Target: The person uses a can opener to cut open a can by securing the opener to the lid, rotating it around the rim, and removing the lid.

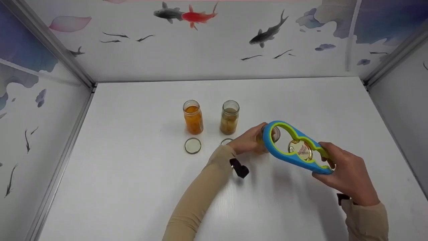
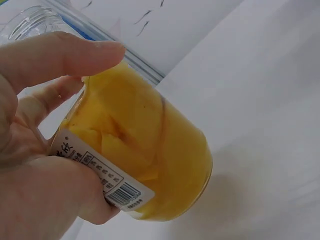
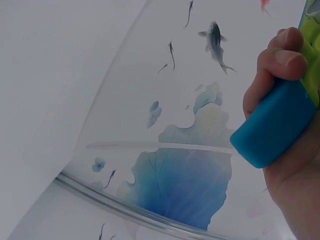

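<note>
My left hand (image 1: 248, 140) grips a glass jar of yellow fruit pieces (image 2: 145, 130), with thumb and fingers around its side. Its bare threaded mouth shows in the left wrist view, and the jar is mostly hidden in the head view. My right hand (image 1: 349, 170) grips the narrow end of a blue and green multi-ring jar opener (image 1: 292, 159). The opener's wide ring overlaps the jar's mouth in the head view. A gold-rimmed lid (image 1: 302, 151) shows within the middle ring; I cannot tell whether the opener holds it or it lies beneath.
Farther back stand an uncovered jar with orange contents (image 1: 194, 122) and an uncovered jar with brownish-yellow contents (image 1: 229, 122). One lid (image 1: 193, 146) lies before the orange jar. Another lid (image 1: 226, 142) is partly behind my left hand. Printed panels surround the white table (image 1: 127, 174).
</note>
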A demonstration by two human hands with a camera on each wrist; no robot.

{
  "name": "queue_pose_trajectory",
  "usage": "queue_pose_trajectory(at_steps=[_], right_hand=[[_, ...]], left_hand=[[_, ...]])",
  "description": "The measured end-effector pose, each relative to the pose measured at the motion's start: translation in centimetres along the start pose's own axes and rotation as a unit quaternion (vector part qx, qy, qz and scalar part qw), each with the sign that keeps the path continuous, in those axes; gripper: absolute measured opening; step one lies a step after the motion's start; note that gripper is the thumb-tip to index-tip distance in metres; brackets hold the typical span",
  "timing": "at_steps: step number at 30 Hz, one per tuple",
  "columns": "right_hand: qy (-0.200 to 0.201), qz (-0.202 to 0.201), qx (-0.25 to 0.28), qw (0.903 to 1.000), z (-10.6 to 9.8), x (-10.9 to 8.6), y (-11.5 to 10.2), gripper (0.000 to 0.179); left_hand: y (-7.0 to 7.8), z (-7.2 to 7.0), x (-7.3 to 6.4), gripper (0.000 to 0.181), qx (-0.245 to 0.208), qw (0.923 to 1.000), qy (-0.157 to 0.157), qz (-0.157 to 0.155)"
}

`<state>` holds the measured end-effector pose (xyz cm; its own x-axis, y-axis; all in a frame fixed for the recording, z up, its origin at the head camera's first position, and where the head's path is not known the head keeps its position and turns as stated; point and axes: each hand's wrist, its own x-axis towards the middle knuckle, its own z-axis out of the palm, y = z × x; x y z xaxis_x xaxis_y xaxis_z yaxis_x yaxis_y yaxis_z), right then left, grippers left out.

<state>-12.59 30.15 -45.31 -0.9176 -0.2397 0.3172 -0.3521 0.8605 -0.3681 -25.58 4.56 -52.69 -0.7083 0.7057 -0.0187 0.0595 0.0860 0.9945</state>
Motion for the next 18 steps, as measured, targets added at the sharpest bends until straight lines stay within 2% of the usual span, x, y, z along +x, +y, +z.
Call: queue_pose_trajectory(at_steps=[8,13,18], right_hand=[[-0.002,0.008,0.002,1.0000,0.1,-0.4,0.2,0.068],[-0.004,0.016,0.000,0.9999,0.1,-0.6,0.4,0.067],[-0.014,0.027,0.004,0.9995,0.2,-0.7,0.4,0.067]], left_hand=[[-0.1,-0.4,1.4,0.057,0.001,0.9999,0.015,0.004],[-0.2,-0.1,2.4,0.049,-0.004,0.9991,0.043,0.002],[-0.5,-0.2,3.3,0.049,0.000,0.9981,0.062,0.005]])
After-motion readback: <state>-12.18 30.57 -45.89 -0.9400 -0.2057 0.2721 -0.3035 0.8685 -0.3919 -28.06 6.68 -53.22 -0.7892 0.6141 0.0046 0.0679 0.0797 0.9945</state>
